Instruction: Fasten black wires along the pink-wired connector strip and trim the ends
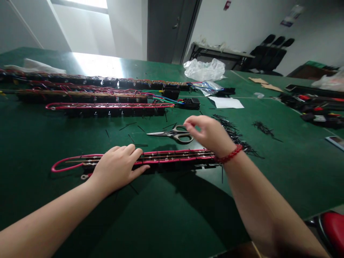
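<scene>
Along a long black strip with red wires and metal rods (177, 156), my left hand (118, 163) is wrapped over the left part, thumb on the near side. A red wire loop (57, 165) sticks out past the strip's left end, and a ring terminal (85, 176) shows below it. My right hand (205, 130) is raised over the strip's right part, thumb and fingertips pinched together; whatever is between them is too small to make out. Just left of and behind those fingers lies a pair of scissors (169, 134) with grey handles, flat on the table.
Several similar wired strips (107, 109) lie farther back on the green table (161, 222). Black cable-tie-like offcuts (231, 130) form a pile at right, with a smaller pile (264, 129) beyond. A plastic bag (205, 70), white paper (227, 102) and a red stool (333, 229) are also around.
</scene>
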{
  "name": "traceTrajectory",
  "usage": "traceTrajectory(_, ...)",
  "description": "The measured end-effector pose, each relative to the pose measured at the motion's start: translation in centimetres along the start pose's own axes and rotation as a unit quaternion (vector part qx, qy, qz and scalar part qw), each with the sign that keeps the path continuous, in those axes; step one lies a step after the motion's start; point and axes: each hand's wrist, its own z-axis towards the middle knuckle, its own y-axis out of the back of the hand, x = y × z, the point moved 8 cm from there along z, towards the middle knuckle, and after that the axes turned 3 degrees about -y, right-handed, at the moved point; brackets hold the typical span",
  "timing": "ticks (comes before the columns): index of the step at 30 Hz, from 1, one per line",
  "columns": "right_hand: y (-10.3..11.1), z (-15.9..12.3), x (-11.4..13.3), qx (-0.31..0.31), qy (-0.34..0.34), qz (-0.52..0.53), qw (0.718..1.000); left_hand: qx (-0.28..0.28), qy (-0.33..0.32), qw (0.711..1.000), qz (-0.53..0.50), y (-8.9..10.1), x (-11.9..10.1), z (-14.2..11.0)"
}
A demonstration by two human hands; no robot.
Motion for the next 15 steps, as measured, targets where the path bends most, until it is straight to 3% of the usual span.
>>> traceTrajectory(1, 0.0, -0.1, -3.6, 0.018, -0.081, 0.026, 0.996, 0.001, 0.001, 1.0, -0.005, 0.0, 0.0, 0.0)
traceTrajectory(2, -0.2, -0.3, -6.5, 0.032, -0.117, 0.023, 0.992, 0.002, 0.002, 1.0, -0.009, 0.0, 0.0, 0.0)
traceTrajectory(5, -2.5, -1.7, -13.8, 0.088, -0.182, 0.004, 0.979, 0.012, 0.005, 1.0, -0.02, -0.2, 0.1, 0.1)
traceTrajectory(7, -4.3, -3.2, -17.4, 0.114, -0.223, -0.007, 0.968, 0.019, 0.008, 0.999, -0.025, -0.4, 0.2, 0.0)
traceTrajectory(11, -6.0, -5.3, -20.7, 0.109, -0.245, -0.012, 0.963, 0.018, 0.008, 0.999, -0.029, -0.5, 0.1, -0.1)
traceTrajectory(15, -5.5, -5.3, -21.9, 0.039, -0.234, -0.028, 0.971, 0.011, 0.009, 1.0, -0.026, -0.6, 0.0, -0.5)
